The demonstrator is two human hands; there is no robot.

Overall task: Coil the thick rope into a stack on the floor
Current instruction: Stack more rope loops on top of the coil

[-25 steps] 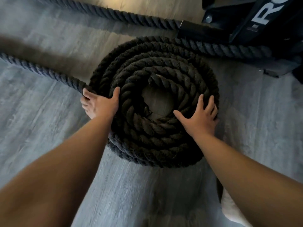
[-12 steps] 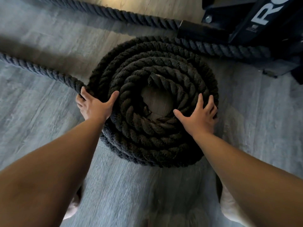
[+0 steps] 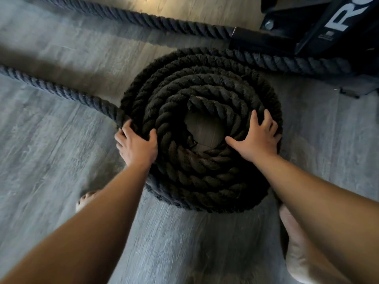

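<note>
A thick black twisted rope lies wound into a round coil [image 3: 196,83] of several stacked turns on the grey wood floor, with a small bare hole in its middle. My left hand [image 3: 136,147] grips the coil's outer left edge, thumb over the top, where a loose length of rope [image 3: 57,90] runs off to the left. My right hand [image 3: 257,140] lies flat with fingers spread on the coil's right top. A second loose stretch [image 3: 170,23] crosses the floor at the back.
A black piece of gym equipment [image 3: 320,25] with white lettering stands at the back right, and a rope section [image 3: 287,61] passes in front of it. My bare feet [image 3: 295,238] are on the floor just below the coil, one each side.
My left hand slid a little along the coil's left edge and closed onto the outer turn. My right hand stayed pressed on the right side. The view moved slightly.
</note>
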